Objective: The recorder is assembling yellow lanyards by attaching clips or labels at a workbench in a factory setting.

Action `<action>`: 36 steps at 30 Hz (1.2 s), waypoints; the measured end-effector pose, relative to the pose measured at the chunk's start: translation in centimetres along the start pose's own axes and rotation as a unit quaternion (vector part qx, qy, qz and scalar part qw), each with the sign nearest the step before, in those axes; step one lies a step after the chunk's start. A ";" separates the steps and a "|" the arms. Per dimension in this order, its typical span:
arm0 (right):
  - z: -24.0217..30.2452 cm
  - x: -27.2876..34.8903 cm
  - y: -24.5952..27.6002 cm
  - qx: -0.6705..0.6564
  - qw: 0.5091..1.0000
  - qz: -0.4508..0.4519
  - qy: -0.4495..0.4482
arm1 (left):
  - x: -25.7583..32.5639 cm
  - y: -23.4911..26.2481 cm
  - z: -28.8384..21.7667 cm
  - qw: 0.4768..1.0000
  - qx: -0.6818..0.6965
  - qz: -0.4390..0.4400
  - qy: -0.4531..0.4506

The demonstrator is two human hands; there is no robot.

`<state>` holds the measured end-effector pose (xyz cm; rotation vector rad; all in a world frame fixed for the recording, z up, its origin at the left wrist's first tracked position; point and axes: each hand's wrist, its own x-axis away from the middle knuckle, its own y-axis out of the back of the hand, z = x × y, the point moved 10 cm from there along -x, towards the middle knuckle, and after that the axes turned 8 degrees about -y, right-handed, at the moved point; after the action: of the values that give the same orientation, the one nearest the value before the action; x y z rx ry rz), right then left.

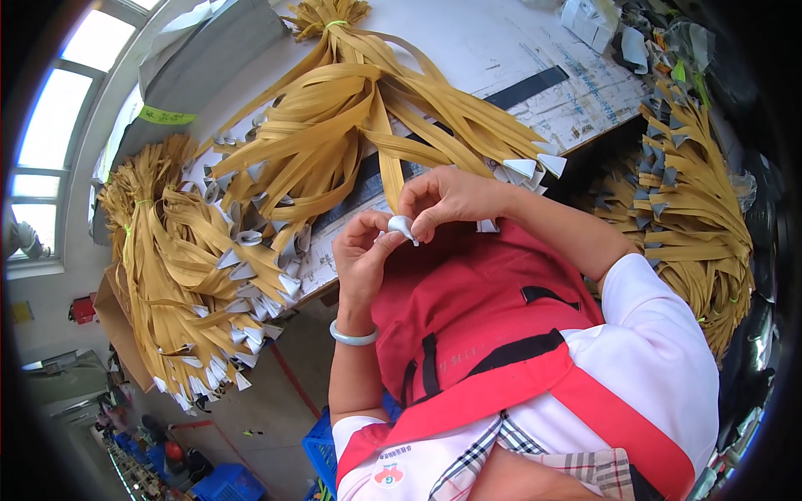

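Observation:
At the table's near edge, both my hands meet at the end of one mustard-yellow strip (390,171), which looks like zipper tape. A small whitish, curled end piece (401,225) is on its tip. My left hand (362,250), with a pale bracelet on the wrist, pinches this piece from the left and below. My right hand (447,200) is closed on it from the right, thumb and fingers bent together. The strip runs up from my fingers into a large tied bundle of yellow strips (326,100) spread over the table. Finger contact is partly hidden.
Another tied bundle (159,250) with whitish tips hangs off the left side by a cardboard box (117,326). A thick stack of yellow strips with grey tips (685,225) is at the right. The worn white tabletop (585,92) carries a dark strip. Blue crates (230,483) stand below.

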<state>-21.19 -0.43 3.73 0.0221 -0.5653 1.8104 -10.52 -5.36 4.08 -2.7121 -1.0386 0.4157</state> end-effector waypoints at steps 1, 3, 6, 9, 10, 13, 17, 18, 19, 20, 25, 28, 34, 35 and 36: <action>-0.1 0.0 0.1 -0.001 1.000 0.001 -0.001 | 0.0 0.0 0.1 1.000 0.000 -0.001 0.001; -0.6 0.0 0.0 0.029 0.999 0.012 -0.007 | 0.1 0.0 0.8 1.000 -0.010 0.005 0.024; 0.6 0.7 -0.7 0.121 0.991 -0.050 0.023 | 0.9 1.2 1.6 0.997 -0.053 -0.032 0.037; 4.2 2.2 -1.5 0.359 0.893 -0.170 0.213 | 1.5 1.5 0.0 0.977 -0.166 -0.119 -0.063; 3.9 1.9 -1.6 0.360 0.893 -0.168 0.214 | 1.5 0.6 0.1 0.976 -0.167 -0.121 -0.064; 4.0 2.5 -1.1 0.436 0.809 -0.284 0.273 | 2.1 -1.2 -2.5 0.935 -0.272 -0.151 -0.170; 3.2 3.2 0.4 0.290 0.874 -0.244 0.305 | 1.8 -0.9 -3.4 0.970 -0.034 -0.223 -0.089; 2.7 3.1 0.8 0.217 0.907 -0.212 0.294 | 1.9 0.3 -2.5 0.970 -0.033 -0.223 -0.088; 2.6 3.3 -0.1 0.228 0.907 -0.193 0.298 | 1.4 0.8 -1.9 0.982 -0.117 -0.116 -0.097; 2.6 3.2 -0.5 0.229 0.907 -0.189 0.299 | 0.9 -0.1 -1.8 0.974 -0.201 -0.009 -0.105; -0.4 2.0 1.3 0.093 0.967 -0.207 0.117 | 1.5 -0.6 -2.4 0.936 -0.314 0.014 -0.157; -0.3 2.7 1.2 0.170 0.949 -0.228 0.134 | 2.1 -1.1 -1.5 0.939 -0.312 0.019 -0.145; -0.4 6.8 8.4 0.376 0.845 -0.371 0.084 | 5.1 18.4 -8.3 0.894 -0.264 -0.337 -0.134; -0.7 6.7 8.5 0.374 0.845 -0.373 0.084 | 5.2 19.2 -8.6 0.895 -0.264 -0.334 -0.134; -0.4 6.8 8.1 0.430 0.808 -0.385 0.114 | 5.9 20.2 -9.2 0.872 -0.291 -0.367 -0.140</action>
<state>-30.57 4.17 2.44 0.5658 0.4472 1.0907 9.19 -16.96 5.83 -2.4255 -2.4832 0.3931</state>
